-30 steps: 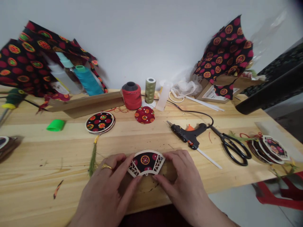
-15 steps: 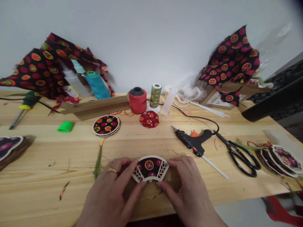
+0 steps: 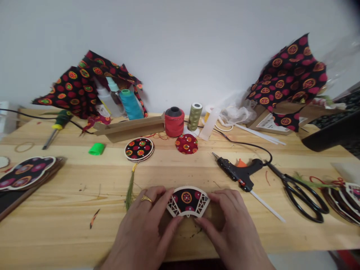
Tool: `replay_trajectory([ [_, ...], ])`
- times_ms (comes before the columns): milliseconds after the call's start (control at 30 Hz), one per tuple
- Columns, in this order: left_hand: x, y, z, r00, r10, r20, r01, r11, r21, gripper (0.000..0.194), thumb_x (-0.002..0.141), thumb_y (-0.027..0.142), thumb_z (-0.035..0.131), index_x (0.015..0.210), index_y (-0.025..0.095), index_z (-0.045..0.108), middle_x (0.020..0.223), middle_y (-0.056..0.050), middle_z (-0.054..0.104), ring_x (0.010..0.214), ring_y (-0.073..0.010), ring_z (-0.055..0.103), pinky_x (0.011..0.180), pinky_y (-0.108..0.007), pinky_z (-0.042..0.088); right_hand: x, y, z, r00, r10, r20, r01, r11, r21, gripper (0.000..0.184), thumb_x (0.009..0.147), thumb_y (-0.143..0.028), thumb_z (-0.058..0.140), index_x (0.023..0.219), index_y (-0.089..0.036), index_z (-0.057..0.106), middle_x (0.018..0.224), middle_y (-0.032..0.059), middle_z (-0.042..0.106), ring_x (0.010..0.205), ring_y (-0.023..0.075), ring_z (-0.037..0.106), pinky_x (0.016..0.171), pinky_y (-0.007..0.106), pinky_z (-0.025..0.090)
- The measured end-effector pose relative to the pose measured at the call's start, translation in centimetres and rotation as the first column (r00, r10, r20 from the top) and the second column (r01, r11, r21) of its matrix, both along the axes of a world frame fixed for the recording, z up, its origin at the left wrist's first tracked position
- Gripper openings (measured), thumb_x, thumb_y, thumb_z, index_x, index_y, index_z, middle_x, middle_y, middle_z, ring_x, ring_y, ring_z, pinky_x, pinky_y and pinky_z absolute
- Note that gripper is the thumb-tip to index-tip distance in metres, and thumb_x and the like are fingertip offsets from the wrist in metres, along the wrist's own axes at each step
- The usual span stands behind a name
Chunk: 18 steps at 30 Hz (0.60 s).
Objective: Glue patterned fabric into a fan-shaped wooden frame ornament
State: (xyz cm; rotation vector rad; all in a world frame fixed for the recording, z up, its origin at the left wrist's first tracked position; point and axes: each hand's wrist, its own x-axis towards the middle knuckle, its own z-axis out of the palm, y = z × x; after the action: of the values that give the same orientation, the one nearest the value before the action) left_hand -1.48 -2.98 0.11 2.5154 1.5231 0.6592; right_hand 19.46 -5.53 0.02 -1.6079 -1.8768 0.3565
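Observation:
A fan-shaped wooden ornament (image 3: 186, 201), with cut-out lattice ends and dark patterned fabric in its middle, is held low over the front of the wooden table (image 3: 64, 240). My left hand (image 3: 149, 225) pinches its left end between thumb and fingers; a gold ring is on one finger. On the other end, the thumb and fingers of my right hand (image 3: 230, 221) grip the frame's edge. Beyond my left hand lies a round fabric ornament (image 3: 139, 149) with a green tassel (image 3: 130, 191). Right of my right hand rests a black glue gun (image 3: 239, 172) with a white stick in it.
Black scissors (image 3: 300, 195) and stacked ornaments (image 3: 344, 202) lie at right. Along the wall stand red thread (image 3: 174, 123), green thread (image 3: 194, 117), blue thread (image 3: 131, 105) and a cardboard box (image 3: 270, 118). Leftward are a screwdriver (image 3: 56, 127), a green band (image 3: 96, 149) and a flower-shaped ornament (image 3: 28, 172).
The camera view has turned slightly left, so everything sits further right in the picture. Both hands keep their hold on the fan-shaped ornament.

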Motion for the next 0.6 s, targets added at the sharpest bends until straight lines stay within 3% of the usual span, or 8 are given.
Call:
replay_trajectory([
  [267,0.12,-0.17,0.48,1.000,-0.013,-0.022,0.011,0.997,-0.072,0.047,0.090,0.028,0.051,0.135,0.026,0.039,0.114,-0.010,0.057,0.102,-0.0267,0.058,0.083,-0.049,0.055,-0.07,-0.15,-0.02,1.000,0.001,0.004,-0.001,1.000,0.006,0.036,0.070,-0.019,0.075,0.101,-0.021,0.056,0.093,0.0064,0.062,0.090,0.0272,0.052,0.075,0.043,0.048],
  [367,0.26,-0.14,0.73,0.999,-0.030,-0.041,0.025,0.994,-0.103,0.043,0.090,0.027,0.051,0.132,0.029,0.044,0.115,-0.009,0.055,0.101,-0.0267,0.057,0.083,-0.050,0.054,-0.12,-0.12,-0.01,1.000,-0.012,0.004,0.012,1.000,-0.005,0.039,0.069,-0.019,0.077,0.101,-0.021,0.056,0.093,0.0061,0.061,0.090,0.0269,0.052,0.076,0.043,0.047],
  [600,0.52,0.02,0.86,0.995,-0.048,-0.083,0.040,0.994,-0.098,0.042,0.089,0.028,0.050,0.131,0.023,0.050,0.113,-0.012,0.055,0.102,-0.0300,0.056,0.084,-0.053,0.054,-0.11,0.04,0.10,1.000,-0.023,-0.012,0.022,1.000,-0.021,0.039,0.068,-0.017,0.078,0.100,-0.021,0.056,0.093,0.0049,0.061,0.090,0.0256,0.051,0.076,0.041,0.046],
])
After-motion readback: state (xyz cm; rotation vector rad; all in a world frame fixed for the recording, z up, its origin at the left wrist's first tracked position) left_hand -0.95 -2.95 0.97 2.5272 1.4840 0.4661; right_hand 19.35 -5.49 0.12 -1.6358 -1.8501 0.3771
